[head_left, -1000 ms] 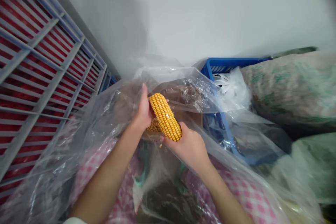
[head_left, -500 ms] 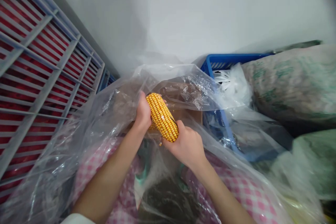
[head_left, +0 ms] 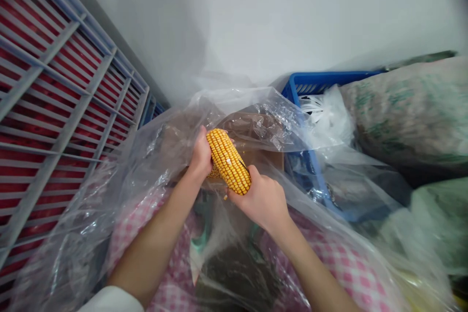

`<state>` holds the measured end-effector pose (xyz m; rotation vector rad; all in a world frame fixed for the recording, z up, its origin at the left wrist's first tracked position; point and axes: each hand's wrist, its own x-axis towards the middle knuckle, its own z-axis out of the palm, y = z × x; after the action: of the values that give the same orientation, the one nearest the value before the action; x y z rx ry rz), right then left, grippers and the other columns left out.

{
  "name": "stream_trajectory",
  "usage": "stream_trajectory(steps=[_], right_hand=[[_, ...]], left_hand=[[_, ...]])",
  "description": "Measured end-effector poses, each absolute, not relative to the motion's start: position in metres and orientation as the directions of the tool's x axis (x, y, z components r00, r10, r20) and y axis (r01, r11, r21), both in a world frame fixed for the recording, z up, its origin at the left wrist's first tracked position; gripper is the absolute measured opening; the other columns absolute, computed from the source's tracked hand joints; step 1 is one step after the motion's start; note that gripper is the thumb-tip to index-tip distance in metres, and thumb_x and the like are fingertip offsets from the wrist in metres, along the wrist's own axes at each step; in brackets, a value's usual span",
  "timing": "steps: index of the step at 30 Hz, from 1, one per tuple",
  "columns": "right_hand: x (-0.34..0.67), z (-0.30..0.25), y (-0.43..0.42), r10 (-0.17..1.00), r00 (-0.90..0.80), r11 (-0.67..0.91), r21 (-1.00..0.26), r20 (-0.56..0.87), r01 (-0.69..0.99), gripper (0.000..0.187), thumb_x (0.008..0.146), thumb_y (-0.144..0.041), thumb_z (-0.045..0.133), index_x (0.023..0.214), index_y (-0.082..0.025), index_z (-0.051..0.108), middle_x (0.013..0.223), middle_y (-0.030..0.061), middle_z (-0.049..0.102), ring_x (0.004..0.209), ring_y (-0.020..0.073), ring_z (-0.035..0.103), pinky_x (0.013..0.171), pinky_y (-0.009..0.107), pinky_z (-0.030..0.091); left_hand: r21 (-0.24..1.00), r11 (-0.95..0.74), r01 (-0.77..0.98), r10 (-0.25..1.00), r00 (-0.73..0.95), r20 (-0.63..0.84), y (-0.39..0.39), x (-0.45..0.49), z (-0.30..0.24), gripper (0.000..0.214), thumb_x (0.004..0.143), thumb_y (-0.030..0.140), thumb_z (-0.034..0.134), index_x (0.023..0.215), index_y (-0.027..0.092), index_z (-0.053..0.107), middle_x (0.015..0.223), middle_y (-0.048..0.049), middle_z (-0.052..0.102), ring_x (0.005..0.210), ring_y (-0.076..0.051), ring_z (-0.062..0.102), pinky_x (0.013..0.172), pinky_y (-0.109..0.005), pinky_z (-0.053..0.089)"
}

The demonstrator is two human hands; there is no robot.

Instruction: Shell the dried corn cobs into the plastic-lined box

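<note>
Both hands grip one ear of corn (head_left: 228,162), held tilted above the opening of a large clear plastic bag (head_left: 234,95). My left hand (head_left: 202,156) closes round its upper left end, the fingers mostly hidden behind the cob. The lower right end sits in my right hand (head_left: 263,199), thumb pressed along the kernels. A dark narrow gap in the rows shows near that thumb. One loose kernel (head_left: 225,197) is just below the cob. More kernels (head_left: 215,172) are partly visible behind it, over brown cardboard (head_left: 268,160) inside the bag.
On the left stands a grey slatted crate (head_left: 69,122) with red contents. To the right is a blue basket (head_left: 292,88) with a white plastic bag (head_left: 331,114). A full sack (head_left: 409,112) and a greenish bag (head_left: 442,224) lie beyond. Pink checked cloth (head_left: 340,263) covers my legs.
The view has shifted slightly, so the surroundings sit a little further right. Both hands keep the same hold on the ear of corn.
</note>
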<state>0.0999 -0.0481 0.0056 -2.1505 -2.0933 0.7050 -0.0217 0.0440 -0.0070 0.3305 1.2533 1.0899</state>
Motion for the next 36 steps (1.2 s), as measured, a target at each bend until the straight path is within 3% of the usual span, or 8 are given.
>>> stream_trajectory(steps=[9, 14, 17, 20, 25, 28, 32, 36], right_hand=[[0.098, 0.002, -0.048, 0.95, -0.019, -0.118, -0.416, -0.311, 0.902, 0.041, 0.066, -0.057, 0.052, 0.082, -0.02, 0.05, 0.068, 0.0062, 0.064, 0.061, 0.0225, 0.06, 0.048, 0.026, 0.024], [0.1, 0.008, -0.045, 0.927, -0.038, -0.176, -0.522, -0.373, 0.834, 0.049, 0.065, -0.065, 0.048, 0.084, -0.02, 0.053, 0.068, 0.005, 0.064, 0.062, 0.0212, 0.059, 0.048, 0.025, 0.026], [0.111, 0.006, -0.037, 0.913, 0.051, -0.261, -0.484, -0.405, 0.835, 0.051, 0.066, -0.066, 0.046, 0.085, -0.019, 0.055, 0.07, 0.0066, 0.064, 0.064, 0.0216, 0.06, 0.049, 0.026, 0.029], [0.122, 0.0, -0.03, 0.898, 0.12, -0.321, -0.445, -0.423, 0.836, 0.053, 0.067, -0.067, 0.044, 0.083, -0.018, 0.056, 0.073, 0.0081, 0.064, 0.066, 0.0226, 0.06, 0.05, 0.026, 0.031], [0.122, 0.0, -0.029, 0.898, 0.096, -0.31, -0.461, -0.43, 0.832, 0.053, 0.066, -0.067, 0.046, 0.083, -0.018, 0.057, 0.073, 0.0077, 0.064, 0.066, 0.022, 0.06, 0.051, 0.026, 0.032], [0.111, 0.002, -0.032, 0.889, 0.069, -0.307, -0.48, -0.452, 0.822, 0.051, 0.066, -0.066, 0.045, 0.083, -0.019, 0.056, 0.073, 0.0069, 0.065, 0.066, 0.0219, 0.061, 0.051, 0.026, 0.033], [0.091, 0.001, -0.039, 0.888, 0.09, -0.293, -0.406, -0.45, 0.866, 0.051, 0.068, -0.065, 0.044, 0.086, -0.019, 0.055, 0.074, 0.0091, 0.066, 0.07, 0.0261, 0.063, 0.051, 0.027, 0.033], [0.078, -0.002, -0.045, 0.899, 0.086, -0.262, -0.371, -0.429, 0.891, 0.047, 0.07, -0.063, 0.044, 0.086, -0.019, 0.053, 0.073, 0.0086, 0.066, 0.069, 0.0277, 0.064, 0.051, 0.028, 0.033]], left_hand=[[0.764, 0.48, -0.432, 0.812, -0.11, -0.573, 0.041, -0.024, -0.017, 0.055, 0.087, 0.049, 0.018, 0.082, 0.012, 0.059, 0.058, -0.006, 0.062, 0.066, -0.02, 0.064, 0.064, -0.031, 0.05], [0.877, 0.477, 0.055, 0.867, -0.193, -0.459, 0.043, -0.027, -0.031, 0.05, 0.088, 0.042, 0.016, 0.093, 0.015, 0.058, 0.07, -0.0057, 0.065, 0.072, -0.02, 0.062, 0.067, -0.032, 0.049], [0.864, 0.445, 0.235, 0.894, -0.182, -0.41, 0.05, -0.037, -0.035, 0.029, 0.085, 0.032, 0.035, 0.096, 0.017, 0.057, 0.087, -0.0065, 0.066, 0.085, -0.019, 0.061, 0.077, -0.032, 0.046], [0.802, 0.429, 0.415, 0.902, -0.156, -0.402, 0.053, -0.051, -0.032, 0.009, 0.073, 0.022, 0.056, 0.079, 0.016, 0.061, 0.09, -0.0097, 0.067, 0.095, -0.025, 0.057, 0.088, -0.036, 0.038], [0.743, 0.287, 0.604, 0.952, -0.095, -0.29, 0.049, -0.058, -0.009, 0.02, 0.075, 0.037, 0.055, 0.074, 0.018, 0.061, 0.093, -0.0112, 0.066, 0.096, -0.028, 0.056, 0.089, -0.037, 0.036], [0.855, 0.427, 0.296, 0.904, -0.163, -0.395, 0.045, -0.047, -0.001, 0.044, 0.084, 0.052, 0.032, 0.096, 0.017, 0.057, 0.1, -0.012, 0.063, 0.088, -0.024, 0.059, 0.077, -0.035, 0.044], [0.718, 0.629, -0.299, 0.745, -0.035, -0.667, 0.041, -0.025, -0.011, 0.062, 0.081, 0.063, 0.019, 0.095, 0.015, 0.055, 0.086, -0.0123, 0.064, 0.074, -0.022, 0.062, 0.061, -0.032, 0.049], [0.747, 0.539, -0.39, 0.766, -0.142, -0.627, 0.041, -0.014, -0.033, 0.06, 0.079, 0.066, 0.024, 0.088, 0.016, 0.057, 0.074, -0.0076, 0.063, 0.072, -0.02, 0.062, 0.061, -0.029, 0.05]])
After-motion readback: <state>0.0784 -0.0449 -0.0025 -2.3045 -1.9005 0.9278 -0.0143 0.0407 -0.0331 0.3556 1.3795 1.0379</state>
